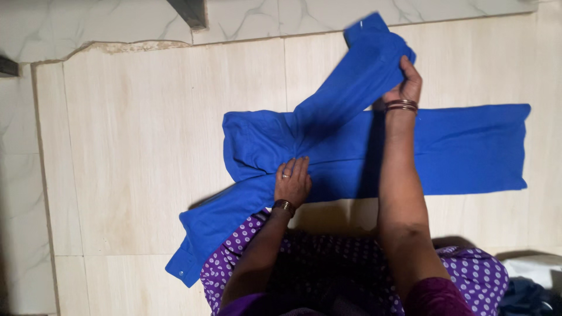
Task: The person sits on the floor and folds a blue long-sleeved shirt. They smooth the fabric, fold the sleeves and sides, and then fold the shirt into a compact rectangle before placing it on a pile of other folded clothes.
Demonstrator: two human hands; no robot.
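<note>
- Head view: we look straight down at a blue long-sleeved shirt (328,149) spread flat on a pale tiled floor (146,146), just beyond our knees in purple dotted fabric (468,269).
- Our left hand (293,182) lies flat, fingers together, pressing on the middle of the shirt near its near edge; it pins the cloth and grips nothing.
- Our right hand (405,85) is closed on the far sleeve (357,70), pinching it near the cuff and holding it lifted slightly.
- The shirt's body runs left to right, its long axis across the scene, with the hem end at the right and the folded top part at the left.
- The far sleeve angles from the middle up toward the far right; the other sleeve (216,225) angles down toward the near left, cuff nearest us.
- We judge the folding partly done: the body looks narrowed into a long band, while both sleeves still stick out and the band is not yet folded along its length.
- A pile of dark and white cloth (530,287) sits at the near right corner.
</note>
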